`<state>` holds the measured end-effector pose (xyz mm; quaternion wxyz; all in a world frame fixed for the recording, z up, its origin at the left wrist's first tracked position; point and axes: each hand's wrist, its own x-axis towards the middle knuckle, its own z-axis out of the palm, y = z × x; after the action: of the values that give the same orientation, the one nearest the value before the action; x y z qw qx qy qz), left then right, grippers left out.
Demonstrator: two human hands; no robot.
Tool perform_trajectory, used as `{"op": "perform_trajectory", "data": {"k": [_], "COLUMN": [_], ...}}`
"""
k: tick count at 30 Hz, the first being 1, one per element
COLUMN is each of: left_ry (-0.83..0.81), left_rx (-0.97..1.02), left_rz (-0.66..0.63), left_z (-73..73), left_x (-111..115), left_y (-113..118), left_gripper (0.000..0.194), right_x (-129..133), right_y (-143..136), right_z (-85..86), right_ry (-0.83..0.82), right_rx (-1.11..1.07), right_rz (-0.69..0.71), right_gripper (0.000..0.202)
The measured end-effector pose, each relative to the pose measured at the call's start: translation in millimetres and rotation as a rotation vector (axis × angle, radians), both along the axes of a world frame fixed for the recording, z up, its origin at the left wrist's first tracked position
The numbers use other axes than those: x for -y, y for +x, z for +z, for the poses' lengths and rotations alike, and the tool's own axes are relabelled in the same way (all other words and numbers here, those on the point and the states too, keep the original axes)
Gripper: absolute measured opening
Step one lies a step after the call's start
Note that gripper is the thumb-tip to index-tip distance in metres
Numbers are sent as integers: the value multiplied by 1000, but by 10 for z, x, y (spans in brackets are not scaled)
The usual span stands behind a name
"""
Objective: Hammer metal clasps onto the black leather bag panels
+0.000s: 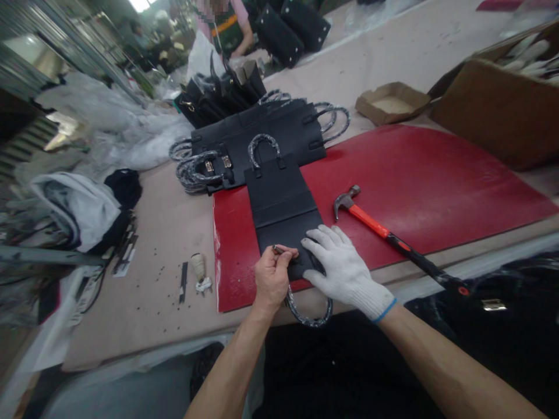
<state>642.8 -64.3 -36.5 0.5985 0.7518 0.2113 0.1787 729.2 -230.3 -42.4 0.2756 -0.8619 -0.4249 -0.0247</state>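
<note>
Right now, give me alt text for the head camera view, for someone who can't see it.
A bare left hand pinches a small metal part against a flat black bag panel on a red mat, while the white-gloved right hand presses the panel down. A red-handled hammer lies to the right, and more black panels are stacked behind.
</note>
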Motion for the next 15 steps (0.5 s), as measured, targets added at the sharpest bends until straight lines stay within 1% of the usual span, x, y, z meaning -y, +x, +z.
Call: {"op": "perform_trajectory", "data": {"k": [7,15], "left_ry": [15,55], "left_rx": [14,3], "left_rz": [1,-17], "left_z": [-20,-9], "left_x": [16,8], "left_y": [-10,-5], "left_gripper": [17,17], "right_x": [0,5], "right_y": [3,1], "right_z": [-6,-21], "right_ry": [7,22], "right_rx": [-1,5], "right_rz": [-3,-5], "right_gripper": [62,60]}}
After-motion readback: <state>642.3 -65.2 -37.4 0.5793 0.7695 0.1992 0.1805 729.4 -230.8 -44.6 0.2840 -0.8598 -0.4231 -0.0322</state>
